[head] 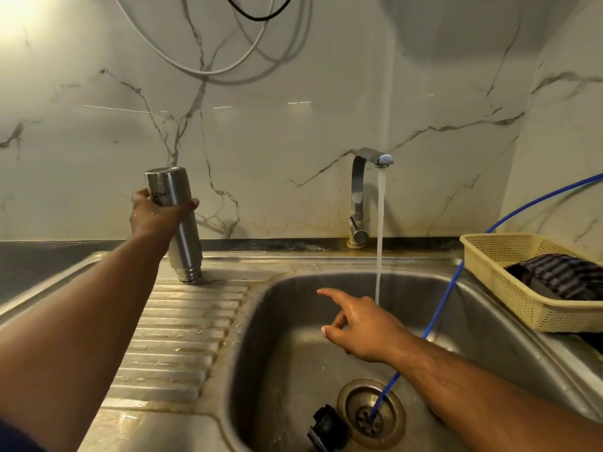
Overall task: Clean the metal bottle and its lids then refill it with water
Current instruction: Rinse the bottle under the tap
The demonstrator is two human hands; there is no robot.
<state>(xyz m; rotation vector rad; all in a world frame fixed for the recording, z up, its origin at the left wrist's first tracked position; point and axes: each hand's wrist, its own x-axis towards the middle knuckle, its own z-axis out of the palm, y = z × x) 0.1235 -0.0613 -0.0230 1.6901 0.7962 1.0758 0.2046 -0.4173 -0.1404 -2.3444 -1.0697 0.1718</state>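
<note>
Steel drainboard point(182, 324): left hand point(153, 216) gripped inverted bottle point(177, 223), mouth touching it; right hand point(362, 327) loose over sink point(267, 353), near tap stream point(380, 236).

Sink station count: single items throughout, hands in a pair.

We record one metal bottle point(184, 246) at far left; two hands, the left hand point(153, 218) and the right hand point(362, 324); one tap point(359, 197) at the far wall with one stream of water point(380, 239); one sink point(284, 321) with one drain point(350, 402) at its near end; one black piece point(328, 427) just left of the drain, kind not determinable; one blue hose point(447, 305); one basket point(509, 288) at right holding one striped cloth point(561, 275); one black cable point(257, 17) overhead. We cannot separate the white cables point(208, 72) well enough to count them.
</note>
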